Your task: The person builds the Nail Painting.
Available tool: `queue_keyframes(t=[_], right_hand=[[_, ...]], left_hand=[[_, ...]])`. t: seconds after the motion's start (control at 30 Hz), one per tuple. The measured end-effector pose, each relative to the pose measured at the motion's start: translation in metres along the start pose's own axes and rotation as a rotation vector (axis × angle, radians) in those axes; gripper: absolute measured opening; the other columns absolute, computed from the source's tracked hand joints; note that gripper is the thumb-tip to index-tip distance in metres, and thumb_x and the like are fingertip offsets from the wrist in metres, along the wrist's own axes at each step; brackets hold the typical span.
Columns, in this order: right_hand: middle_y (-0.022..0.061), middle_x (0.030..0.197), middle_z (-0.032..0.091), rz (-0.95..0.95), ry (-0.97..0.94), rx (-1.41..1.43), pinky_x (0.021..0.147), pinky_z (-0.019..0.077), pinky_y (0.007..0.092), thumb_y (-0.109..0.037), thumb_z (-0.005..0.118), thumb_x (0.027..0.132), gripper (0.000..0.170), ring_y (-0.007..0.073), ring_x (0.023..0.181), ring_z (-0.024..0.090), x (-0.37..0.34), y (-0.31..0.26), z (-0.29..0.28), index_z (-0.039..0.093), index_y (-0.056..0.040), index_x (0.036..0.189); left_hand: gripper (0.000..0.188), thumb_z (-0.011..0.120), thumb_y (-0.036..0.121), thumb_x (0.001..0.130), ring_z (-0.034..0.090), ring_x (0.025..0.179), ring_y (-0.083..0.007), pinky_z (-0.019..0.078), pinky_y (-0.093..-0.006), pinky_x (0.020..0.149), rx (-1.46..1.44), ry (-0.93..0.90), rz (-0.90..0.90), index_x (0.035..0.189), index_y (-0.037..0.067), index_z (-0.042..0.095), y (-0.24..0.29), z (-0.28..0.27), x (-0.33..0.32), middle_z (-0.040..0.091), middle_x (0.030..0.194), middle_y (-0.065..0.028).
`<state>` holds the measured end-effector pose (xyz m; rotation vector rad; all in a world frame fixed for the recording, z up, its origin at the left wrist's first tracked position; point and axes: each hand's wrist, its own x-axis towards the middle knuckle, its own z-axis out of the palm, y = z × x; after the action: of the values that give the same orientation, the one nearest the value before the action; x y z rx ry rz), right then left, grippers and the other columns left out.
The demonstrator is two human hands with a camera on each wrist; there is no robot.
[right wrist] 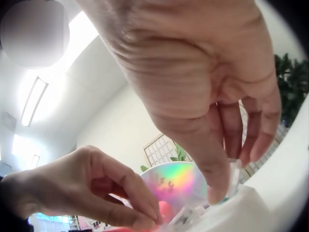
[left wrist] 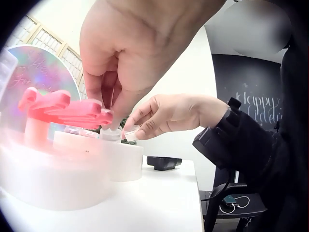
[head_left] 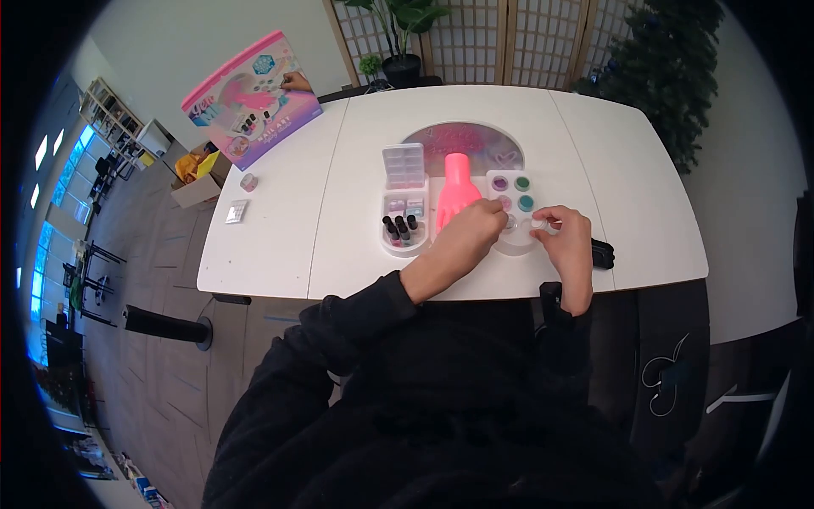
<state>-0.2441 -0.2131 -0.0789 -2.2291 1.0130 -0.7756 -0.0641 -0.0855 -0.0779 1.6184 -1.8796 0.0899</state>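
My left hand reaches across the pink model hand, its thumb and fingertips pinching at the rim of a small clear jar in the white holder. With thumb and fingers, my right hand pinches another small clear jar at the holder's right side. Behind my fingers, the holder bears a purple pot, a green pot, a teal pot and a pink pot. My own fingers partly hide both clear jars.
Left of the model hand, black-capped polish bottles stand in a white case with its lid raised. A shimmering backboard rises behind. A black tray lies right. Farther left are a pink box, a small jar and a packet.
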Motion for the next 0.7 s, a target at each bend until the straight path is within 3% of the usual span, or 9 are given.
queue_keyframes(t=[0.13, 0.2, 0.33, 0.43, 0.5, 0.63, 0.7], right_hand=[[0.0086, 0.105, 0.081, -0.030, -0.002, 0.106, 0.083, 0.0602, 0.0346, 0.001, 0.088, 0.075, 0.033, 0.0225, 0.090, 0.074, 0.001, 0.007, 0.008, 0.080, -0.0047, 0.106], [0.0147, 0.102, 0.079, -0.037, 0.015, 0.131, 0.083, 0.0598, 0.0372, 0.004, 0.087, 0.073, 0.030, 0.0298, 0.090, 0.075, -0.001, 0.001, 0.006, 0.078, 0.0000, 0.101], [0.0142, 0.102, 0.079, -0.067, -0.013, 0.155, 0.083, 0.0599, 0.0370, 0.004, 0.086, 0.074, 0.029, 0.0296, 0.090, 0.075, -0.001, 0.002, 0.005, 0.078, -0.0010, 0.102], [0.0139, 0.102, 0.079, -0.050, 0.005, 0.163, 0.082, 0.0600, 0.0369, 0.004, 0.085, 0.075, 0.028, 0.0296, 0.090, 0.075, 0.000, 0.002, 0.005, 0.078, -0.0013, 0.102], [0.0072, 0.106, 0.081, -0.029, -0.025, 0.108, 0.086, 0.0605, 0.0338, 0.004, 0.085, 0.078, 0.030, 0.0213, 0.095, 0.075, -0.001, 0.001, 0.002, 0.079, -0.0042, 0.106], [0.0081, 0.110, 0.080, -0.056, -0.010, 0.153, 0.090, 0.0619, 0.0329, 0.009, 0.083, 0.078, 0.032, 0.0212, 0.098, 0.076, -0.001, 0.001, 0.005, 0.079, -0.0027, 0.108], [0.0147, 0.109, 0.077, -0.076, -0.004, 0.236, 0.086, 0.0631, 0.0332, 0.014, 0.080, 0.075, 0.033, 0.0286, 0.094, 0.077, -0.001, -0.006, 0.005, 0.076, 0.0020, 0.106]], left_hand=[[0.010, 0.071, -0.002, 0.084, 0.065, 0.104, -0.0384, 0.0561, -0.0465, 0.086, -0.027, -0.065, -0.011, 0.094, -0.004, 0.068, 0.013, -0.006, 0.005, 0.066, 0.105, -0.0184], [0.019, 0.079, -0.001, 0.081, 0.065, 0.100, -0.0359, 0.0547, -0.0455, 0.086, -0.020, 0.027, -0.067, 0.098, -0.001, 0.071, 0.008, -0.003, 0.007, 0.068, 0.102, -0.0128], [0.022, 0.081, 0.004, 0.081, 0.065, 0.103, -0.0326, 0.0534, -0.0448, 0.089, -0.071, 0.091, -0.011, 0.102, 0.000, 0.074, 0.009, 0.001, 0.010, 0.070, 0.104, -0.0101], [0.020, 0.082, 0.007, 0.082, 0.065, 0.103, -0.0299, 0.0522, -0.0440, 0.089, 0.080, 0.009, 0.013, 0.100, 0.001, 0.076, 0.003, 0.009, 0.009, 0.071, 0.105, -0.0079], [0.014, 0.080, 0.008, 0.084, 0.065, 0.103, -0.0285, 0.0516, -0.0437, 0.088, 0.067, -0.011, 0.022, 0.096, 0.002, 0.077, 0.000, 0.010, 0.008, 0.072, 0.104, -0.0068], [0.011, 0.077, 0.006, 0.086, 0.066, 0.101, -0.0290, 0.0519, -0.0436, 0.086, 0.058, -0.032, 0.060, 0.095, -0.001, 0.077, -0.001, 0.004, 0.009, 0.071, 0.104, -0.0086], [0.011, 0.073, 0.004, 0.089, 0.066, 0.099, -0.0304, 0.0533, -0.0432, 0.085, 0.000, -0.038, 0.140, 0.095, -0.005, 0.075, -0.003, 0.003, 0.010, 0.070, 0.104, -0.0118]])
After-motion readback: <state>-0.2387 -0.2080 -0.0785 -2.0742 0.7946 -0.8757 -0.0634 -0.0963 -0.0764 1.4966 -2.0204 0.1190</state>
